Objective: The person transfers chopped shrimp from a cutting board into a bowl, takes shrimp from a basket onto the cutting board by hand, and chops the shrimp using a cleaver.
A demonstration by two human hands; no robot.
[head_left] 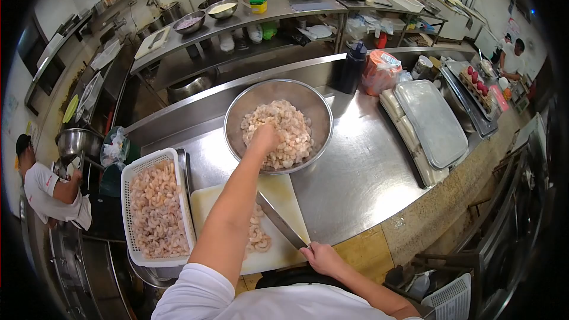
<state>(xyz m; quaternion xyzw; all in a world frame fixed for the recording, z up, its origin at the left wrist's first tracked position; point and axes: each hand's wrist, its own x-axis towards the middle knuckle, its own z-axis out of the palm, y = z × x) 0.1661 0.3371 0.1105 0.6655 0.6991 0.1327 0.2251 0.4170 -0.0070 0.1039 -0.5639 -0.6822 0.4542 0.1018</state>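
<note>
My left hand (265,139) reaches into a large steel bowl (323,142) and touches the pile of cut shrimp pieces (290,130) in it. Its fingers are mostly hidden, so whether they hold anything does not show. With my right hand (323,259) I grip the handle of a knife (281,223), the blade lying over a white cutting board (290,201). Peeled shrimp (257,237) lie on the board, partly behind my left forearm. A white perforated basket (126,213) full of peeled shrimp (157,210) stands at the board's left.
Behind the bowl, a steel ledge (195,112) runs along the counter. A dark bottle (351,68) and an orange-wrapped package (380,71) stand back right. Lidded trays (431,121) are stacked to the right. One co-worker (53,189) stands at far left; others are at the back.
</note>
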